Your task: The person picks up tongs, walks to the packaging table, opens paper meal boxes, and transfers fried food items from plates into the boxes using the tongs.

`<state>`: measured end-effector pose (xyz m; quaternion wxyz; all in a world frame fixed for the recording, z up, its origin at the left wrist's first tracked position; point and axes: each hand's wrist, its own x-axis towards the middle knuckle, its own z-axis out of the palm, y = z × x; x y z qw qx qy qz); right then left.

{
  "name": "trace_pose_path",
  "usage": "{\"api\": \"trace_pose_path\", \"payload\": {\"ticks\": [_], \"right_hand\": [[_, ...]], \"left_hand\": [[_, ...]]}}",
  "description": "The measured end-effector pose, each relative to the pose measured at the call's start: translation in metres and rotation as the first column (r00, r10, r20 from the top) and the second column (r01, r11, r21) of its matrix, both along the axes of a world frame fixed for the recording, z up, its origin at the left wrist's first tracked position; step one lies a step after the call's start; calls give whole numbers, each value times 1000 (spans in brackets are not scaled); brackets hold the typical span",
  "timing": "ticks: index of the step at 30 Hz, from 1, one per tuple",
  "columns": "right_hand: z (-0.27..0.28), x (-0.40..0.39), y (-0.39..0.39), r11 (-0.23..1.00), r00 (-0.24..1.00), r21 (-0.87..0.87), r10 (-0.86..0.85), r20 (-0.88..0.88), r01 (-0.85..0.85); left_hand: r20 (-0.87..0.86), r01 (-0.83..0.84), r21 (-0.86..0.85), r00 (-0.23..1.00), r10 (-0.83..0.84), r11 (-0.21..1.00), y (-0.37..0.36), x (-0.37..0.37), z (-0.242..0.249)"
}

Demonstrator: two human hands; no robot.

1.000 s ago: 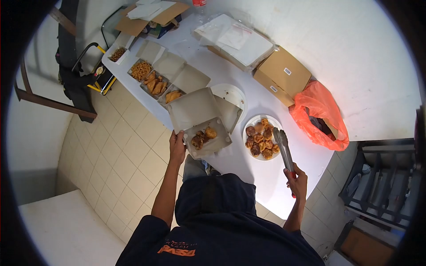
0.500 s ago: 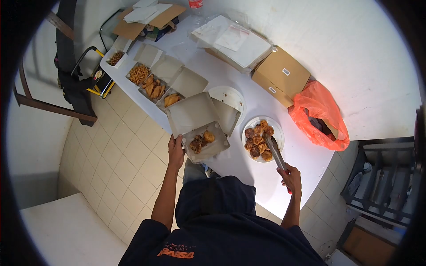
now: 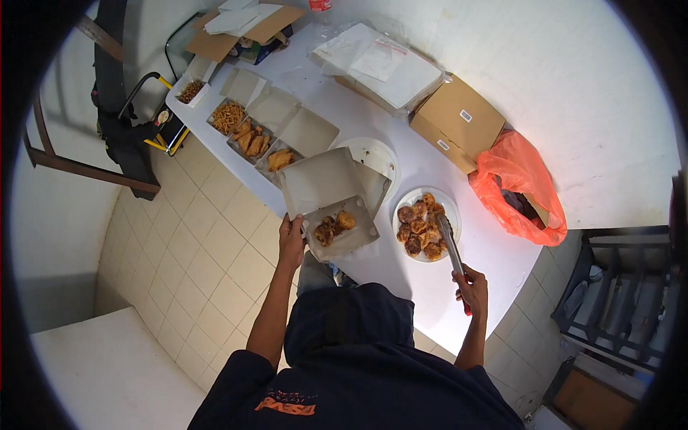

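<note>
My left hand (image 3: 292,244) grips the left edge of a lidded cardboard food box (image 3: 351,247). Its lid (image 3: 319,179) stands folded back, and a few browned fried pieces (image 3: 334,226) lie inside. Metal tongs (image 3: 453,251) with a red end are in my right hand (image 3: 472,288), fingers wrapped around the handle. The tongs' tips reach the right side of a white plate (image 3: 418,256), by a pile of round browned fried pieces (image 3: 416,228). What, if anything, sits between the tips I cannot tell.
Left along the table (image 3: 390,276) stand open boxes of fried pieces (image 3: 251,140) and noodles (image 3: 227,117). Behind are a plate with crumbs (image 3: 387,154), a wrapped stack of white sheets (image 3: 390,68), a brown carton (image 3: 459,118) and an orange plastic bag (image 3: 534,208).
The box in my left hand has shifted slightly right, toward the plate. The tongs' tips have moved a little right and away from me over the pile.
</note>
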<state>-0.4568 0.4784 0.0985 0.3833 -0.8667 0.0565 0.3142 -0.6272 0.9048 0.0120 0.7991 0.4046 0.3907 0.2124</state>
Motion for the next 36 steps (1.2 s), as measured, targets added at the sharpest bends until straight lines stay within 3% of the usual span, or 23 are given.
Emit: {"api": "trace_pose_path", "payload": {"ticks": [9, 15, 18, 21, 24, 28, 29, 31, 33, 36], "right_hand": [[51, -15, 23, 969, 1000, 248, 17, -15, -13], [70, -29, 66, 912, 950, 349, 277, -142, -214], [56, -40, 91, 914, 914, 291, 349, -207, -283], [57, -47, 122, 865, 869, 144, 491, -51, -480], [48, -52, 123, 760, 707, 21, 593, 386, -649], [62, -42, 95, 896, 903, 109, 423, 80, -430], [71, -39, 88, 954, 960, 141, 275, -48, -266], [66, -31, 66, 971, 989, 185, 149, 11, -149], [61, -23, 46, 995, 997, 89, 45, 68, -51], [36, -12, 13, 999, 997, 30, 11, 78, -13]], "left_hand": [[25, 42, -13, 999, -42, 999, -1, 4, -3], [23, 83, 49, 996, -84, 995, 2, 5, -9], [30, 86, 51, 996, -88, 995, 0, 5, -10], [59, 62, 59, 996, -65, 996, -11, 11, 4], [-3, 78, 40, 997, -78, 996, -11, 4, 3], [28, 29, 71, 999, -31, 997, -9, 5, 1], [-3, 29, 53, 1000, -29, 998, -7, 3, 5], [-28, 26, 48, 999, -24, 999, -3, -2, 1], [-13, 18, 75, 1000, -17, 997, 3, -5, -11], [20, -18, 29, 1000, 17, 999, 3, -5, 1]]}}
